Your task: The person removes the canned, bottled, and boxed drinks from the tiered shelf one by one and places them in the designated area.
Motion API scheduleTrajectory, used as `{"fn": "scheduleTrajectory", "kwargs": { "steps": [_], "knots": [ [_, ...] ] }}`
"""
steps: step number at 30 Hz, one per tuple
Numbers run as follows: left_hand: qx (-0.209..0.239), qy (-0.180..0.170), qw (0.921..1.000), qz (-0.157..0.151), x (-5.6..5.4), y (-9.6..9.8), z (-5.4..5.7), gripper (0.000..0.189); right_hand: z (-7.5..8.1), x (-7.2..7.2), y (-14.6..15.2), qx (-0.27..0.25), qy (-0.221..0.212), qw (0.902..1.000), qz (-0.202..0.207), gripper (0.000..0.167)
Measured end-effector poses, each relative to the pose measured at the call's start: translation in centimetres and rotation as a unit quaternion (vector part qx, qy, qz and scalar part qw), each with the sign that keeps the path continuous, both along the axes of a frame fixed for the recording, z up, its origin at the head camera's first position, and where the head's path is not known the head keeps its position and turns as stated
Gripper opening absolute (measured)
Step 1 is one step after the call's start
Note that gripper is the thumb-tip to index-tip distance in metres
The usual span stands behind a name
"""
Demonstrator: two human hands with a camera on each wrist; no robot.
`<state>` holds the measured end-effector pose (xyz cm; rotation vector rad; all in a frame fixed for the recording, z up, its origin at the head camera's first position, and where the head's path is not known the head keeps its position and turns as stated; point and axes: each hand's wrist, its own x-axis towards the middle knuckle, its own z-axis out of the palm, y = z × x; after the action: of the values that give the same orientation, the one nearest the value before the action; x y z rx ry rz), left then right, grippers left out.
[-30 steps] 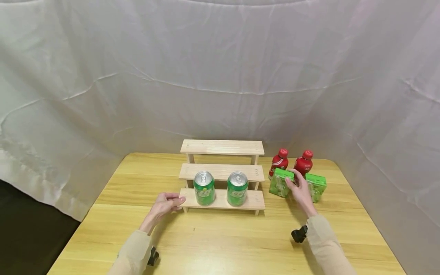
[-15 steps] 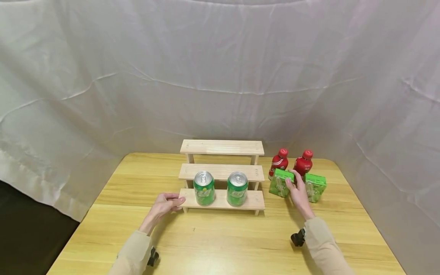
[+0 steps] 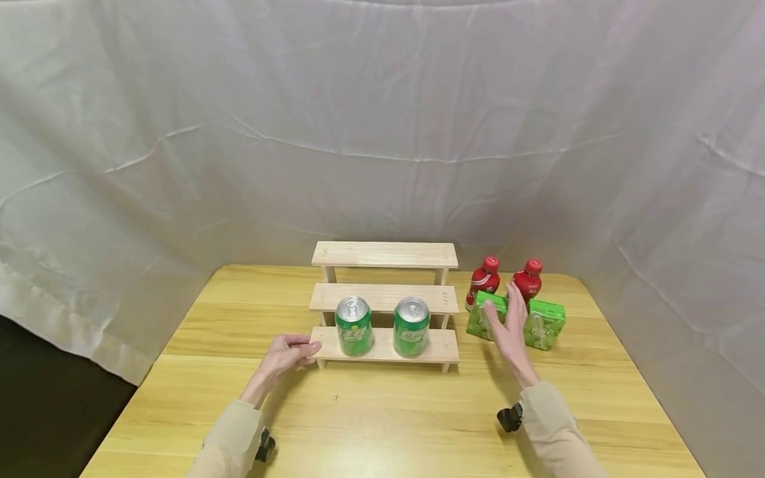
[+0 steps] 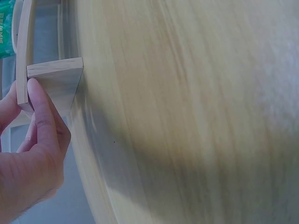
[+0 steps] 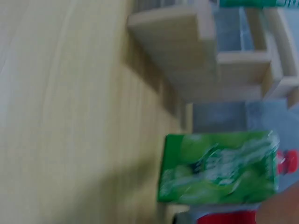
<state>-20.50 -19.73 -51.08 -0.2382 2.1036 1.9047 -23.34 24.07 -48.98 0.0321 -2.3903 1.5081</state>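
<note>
In the head view my left hand [image 3: 288, 355] pinches the left end of the lowest step of a three-tier wooden shelf [image 3: 382, 297]. The left wrist view shows thumb and fingers on either side of that board [image 4: 24, 56]. Two green soda cans, a left one [image 3: 355, 332] and a right one [image 3: 411, 332], stand on the lowest step. My right hand [image 3: 510, 332], fingers extended, is at the left green drink carton [image 3: 480, 320], overlapping its right side. In the right wrist view that carton [image 5: 217, 168] stands close to the shelf, a blurred fingertip near its top corner.
A second green carton [image 3: 545, 325] stands right of my right hand. Behind the cartons are two red-capped bottles, the left [image 3: 484, 280] and the right [image 3: 528, 282]. Pale curtains [image 3: 382, 153] enclose the back and sides of the wooden table [image 3: 382, 425].
My right hand's fingers have straightened from a bent pose around the left carton, and the hand has shifted slightly left. The left hand keeps its grip on the shelf.
</note>
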Motion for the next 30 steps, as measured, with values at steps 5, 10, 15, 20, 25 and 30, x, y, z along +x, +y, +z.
{"fn": "scheduleTrajectory", "kwargs": {
  "steps": [5, 10, 15, 20, 25, 30],
  "knots": [
    [0.005, 0.005, 1.0000, -0.006, -0.1, -0.1, 0.0, 0.049, 1.0, 0.5, -1.6, 0.015, 0.042, 0.9986, 0.028, 0.067],
    [0.002, 0.002, 1.0000, -0.003, 0.0, 0.0, 0.0, 0.047, 1.6, 1.0, -3.1, 0.025, 0.055, 0.9969, 0.051, 0.072],
    [0.001, 0.002, 1.0000, 0.001, 0.0, 0.0, -0.2, 0.047, 1.6, 1.5, -4.4, 0.050, 0.063, 0.9945, 0.067, 0.077],
    [0.010, 0.002, 0.9999, 0.004, -0.1, 0.0, -0.3, 0.048, 1.6, 1.7, -5.6, 0.072, 0.078, 0.9914, 0.077, 0.079],
    [0.022, 0.000, 0.9998, 0.003, -0.2, 0.0, -0.3, 0.051, 1.7, 2.0, -6.8, 0.079, 0.084, 0.9889, 0.094, 0.082],
    [0.026, 0.002, 0.9997, 0.001, -0.1, 0.0, -0.2, 0.052, 1.4, 2.0, -8.0, 0.077, 0.062, 0.9894, 0.106, 0.086]
  ]
}}
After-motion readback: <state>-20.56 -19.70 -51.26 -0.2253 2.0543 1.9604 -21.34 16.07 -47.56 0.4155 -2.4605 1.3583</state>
